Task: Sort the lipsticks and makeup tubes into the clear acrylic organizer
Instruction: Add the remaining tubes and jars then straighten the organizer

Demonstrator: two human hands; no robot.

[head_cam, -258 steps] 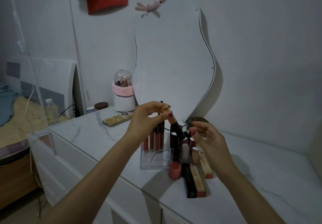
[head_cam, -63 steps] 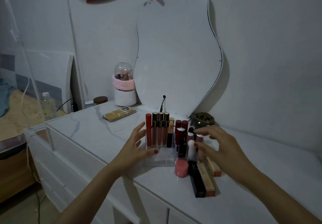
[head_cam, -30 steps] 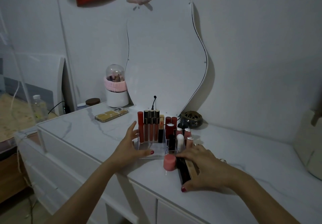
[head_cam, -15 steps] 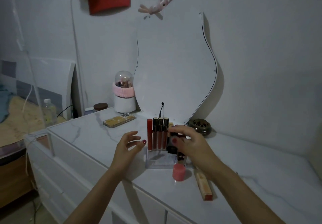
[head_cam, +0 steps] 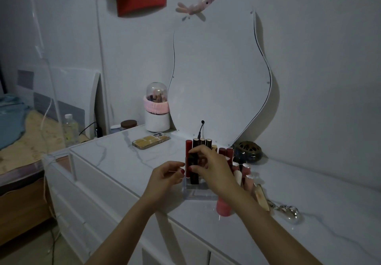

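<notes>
The right hand [head_cam: 212,170] is reaching across the clear acrylic organizer [head_cam: 198,192] and pinching a dark tube [head_cam: 194,167] between thumb and fingertips, holding it upright over a slot near the organizer's left side. The tube's lower end is sitting inside the acrylic walls, though whether it is touching the floor of the slot cannot be told. The left hand [head_cam: 168,175] is hovering just beside the organizer's left wall with fingers loosely curled, gripping nothing; whether it is touching the acrylic is not clear.

A red tube [head_cam: 188,159] and a row of gold-capped tubes [head_cam: 204,143] are standing upright just behind the dark one, and more lipsticks [head_cam: 244,174] are filling the right-hand compartments. Still out on the bench [head_cam: 309,203] are a pink tube [head_cam: 223,206] standing at the organizer's near right corner, under the right wrist, and a gold-coloured stick [head_cam: 260,196] lying to the right of it.

The main risk seems to be crowding: the dark tube is going in touching close to tall, narrow neighbours, so a tilted release could topple the row. The right forearm is also passing directly over the pink tube, and pulling back low could knock it toward the bench edge. With the left hand not clearly bracing it, the light organizer could slide.
</notes>
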